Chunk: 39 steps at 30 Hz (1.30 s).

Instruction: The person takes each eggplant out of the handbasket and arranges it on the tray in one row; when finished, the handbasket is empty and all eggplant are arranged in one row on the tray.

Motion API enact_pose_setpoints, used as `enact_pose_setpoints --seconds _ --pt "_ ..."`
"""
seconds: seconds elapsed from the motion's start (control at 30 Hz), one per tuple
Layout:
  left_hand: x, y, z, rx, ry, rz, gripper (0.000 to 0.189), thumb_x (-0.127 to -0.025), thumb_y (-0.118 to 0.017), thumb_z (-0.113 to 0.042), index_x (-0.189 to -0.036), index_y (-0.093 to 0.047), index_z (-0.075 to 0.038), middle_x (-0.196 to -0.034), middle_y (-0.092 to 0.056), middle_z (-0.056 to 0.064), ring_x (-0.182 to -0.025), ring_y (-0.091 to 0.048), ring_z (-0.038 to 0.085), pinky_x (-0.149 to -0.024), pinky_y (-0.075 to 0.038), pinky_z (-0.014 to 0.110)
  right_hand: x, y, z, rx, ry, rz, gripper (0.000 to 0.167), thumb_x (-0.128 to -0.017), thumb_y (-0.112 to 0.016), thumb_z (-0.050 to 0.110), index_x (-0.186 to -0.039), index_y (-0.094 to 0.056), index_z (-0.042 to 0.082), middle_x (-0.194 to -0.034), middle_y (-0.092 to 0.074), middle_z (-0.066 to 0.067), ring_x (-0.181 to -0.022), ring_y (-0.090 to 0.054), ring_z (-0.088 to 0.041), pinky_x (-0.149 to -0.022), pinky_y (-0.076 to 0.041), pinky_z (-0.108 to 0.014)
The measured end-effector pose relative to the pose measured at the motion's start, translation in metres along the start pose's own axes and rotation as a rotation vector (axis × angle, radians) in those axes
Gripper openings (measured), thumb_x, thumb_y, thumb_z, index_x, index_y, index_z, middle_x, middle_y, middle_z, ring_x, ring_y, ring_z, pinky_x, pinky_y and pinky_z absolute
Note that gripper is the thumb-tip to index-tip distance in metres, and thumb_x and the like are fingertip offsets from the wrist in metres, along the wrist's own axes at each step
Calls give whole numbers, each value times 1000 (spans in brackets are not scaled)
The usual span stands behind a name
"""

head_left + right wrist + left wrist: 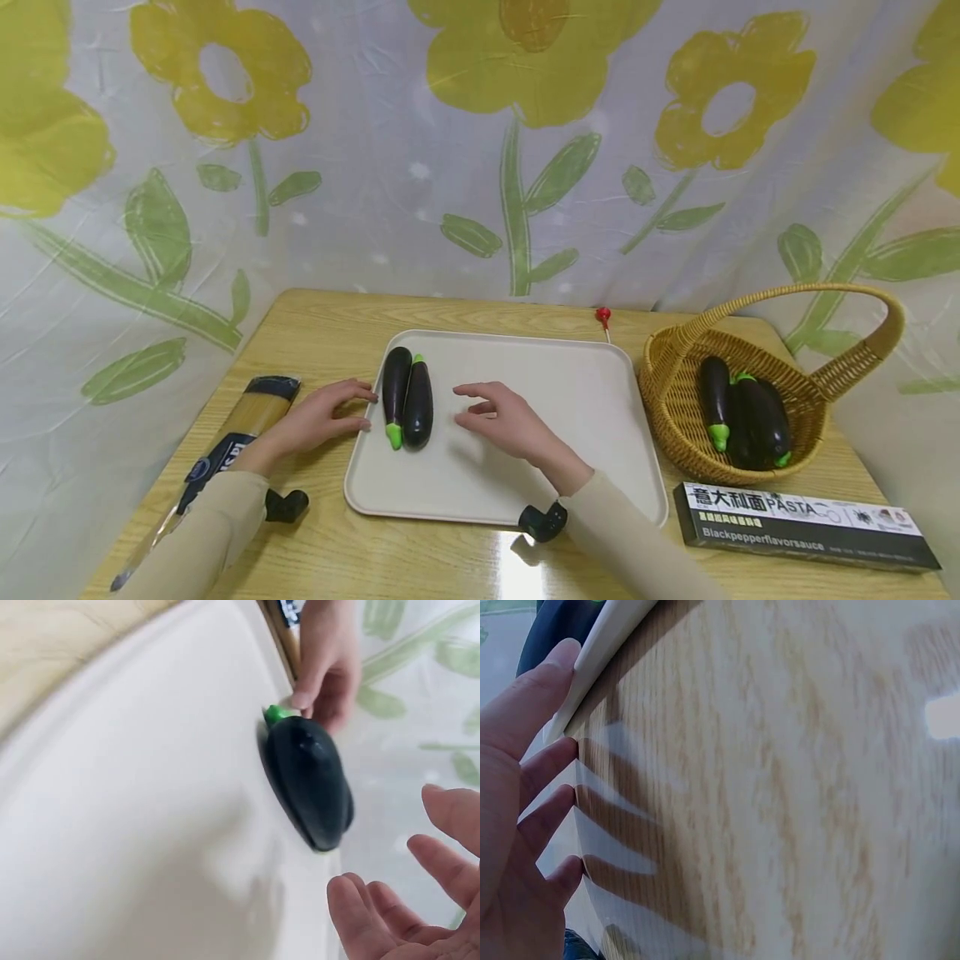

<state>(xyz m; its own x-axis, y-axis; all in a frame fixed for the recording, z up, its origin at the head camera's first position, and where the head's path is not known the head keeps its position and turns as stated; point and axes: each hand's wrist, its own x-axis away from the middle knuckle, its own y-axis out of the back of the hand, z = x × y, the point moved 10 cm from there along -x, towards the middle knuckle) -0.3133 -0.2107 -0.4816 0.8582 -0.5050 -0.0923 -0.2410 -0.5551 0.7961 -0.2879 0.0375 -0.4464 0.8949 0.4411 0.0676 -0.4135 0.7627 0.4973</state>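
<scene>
Two dark purple eggplants lie side by side on the left part of a white tray (547, 392). The left eggplant (394, 385) has its green stem end toward the near side; the right eggplant (419, 410) has it toward the far side. My left hand (318, 419) hovers at the tray's left edge, fingers spread and holding nothing. Its thumb and fingers (546, 761) show close to the tray rim in the left wrist view. Above the tray, to the right of the eggplants, is my right hand (512, 423), loosely bent and bare of any object.
A wicker basket (663, 425) with a tall handle holds several eggplants (763, 421) at the right. Before it lies a pasta box (806, 527). A spaghetti pack (255, 412) lies under the left forearm. A small red item (603, 315) is behind the tray.
</scene>
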Motion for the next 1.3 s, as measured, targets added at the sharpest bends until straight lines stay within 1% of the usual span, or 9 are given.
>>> enact_pose_setpoints --seconds 0.1,0.27,0.47,0.63,0.77,0.87,1.03,1.17,1.3 --pt "-1 0 -1 -3 -11 -3 36 -91 -72 -26 -122 -65 -11 -136 -55 20 -132 -41 46 -108 -31 63 22 13 -4 -51 -6 -19 41 -93 -68 37 -132 -60 28 -137 -52 0 -114 -61 -16 -91 -52 -39" --pt "-1 -1 1 6 -1 1 35 -90 -72 -26 -121 -65 -11 -137 -54 21 -133 -40 47 -108 -29 63 56 35 -9 -126 6 -66 40 -93 -69 31 -131 -60 25 -135 -53 1 -117 -60 -21 -95 -51 -38" --pt "0 -1 2 3 10 13 37 -91 -71 -27 -123 -65 -10 -139 -53 21 -134 -38 47 -109 -28 63 91 57 -20 -135 6 -113 42 -93 -69 32 -133 -58 27 -136 -53 3 -119 -58 -21 -99 -48 -31" --pt "-1 -1 3 -2 6 13 37 -91 -71 -28 -123 -65 -10 -139 -52 21 -134 -38 47 -109 -28 63 117 73 -26 -144 46 -150 40 -94 -68 26 -133 -57 22 -137 -52 -3 -121 -56 -31 -100 -48 -32" --pt "-2 -2 4 4 12 17 37 -91 -71 -28 -123 -64 -11 -139 -52 21 -134 -38 46 -109 -28 63 137 90 -24 -71 105 -200 38 -94 -68 20 -131 -58 19 -134 -54 -5 -118 -56 -38 -98 -50 -37" --pt "-2 -3 5 8 18 20 38 -91 -71 -29 -124 -64 -11 -140 -52 21 -135 -37 47 -109 -28 63 150 107 -21 28 121 -247 38 -94 -68 18 -131 -58 17 -133 -55 -6 -115 -59 -35 -95 -52 -39" --pt "-1 -2 4 18 27 17 38 -91 -72 -28 -123 -64 -10 -139 -52 21 -134 -39 46 -109 -29 63 165 143 -24 135 53 -319 42 -95 -67 22 -135 -56 12 -133 -53 -11 -114 -59 -30 -93 -53 -40" --pt "-1 -2 4 35 28 17 37 -90 -73 -26 -122 -65 -9 -139 -52 22 -133 -41 46 -108 -30 63 175 180 -32 220 1 -394 46 -96 -65 22 -138 -53 8 -135 -49 -14 -115 -56 -31 -90 -52 -21" --pt "-2 -2 3 30 28 19 36 -90 -72 -25 -122 -65 -9 -138 -53 21 -132 -41 45 -108 -30 63 181 218 -41 295 -33 -447 51 -98 -62 24 -142 -47 3 -135 -44 -22 -117 -53 -40 -82 -40 0"
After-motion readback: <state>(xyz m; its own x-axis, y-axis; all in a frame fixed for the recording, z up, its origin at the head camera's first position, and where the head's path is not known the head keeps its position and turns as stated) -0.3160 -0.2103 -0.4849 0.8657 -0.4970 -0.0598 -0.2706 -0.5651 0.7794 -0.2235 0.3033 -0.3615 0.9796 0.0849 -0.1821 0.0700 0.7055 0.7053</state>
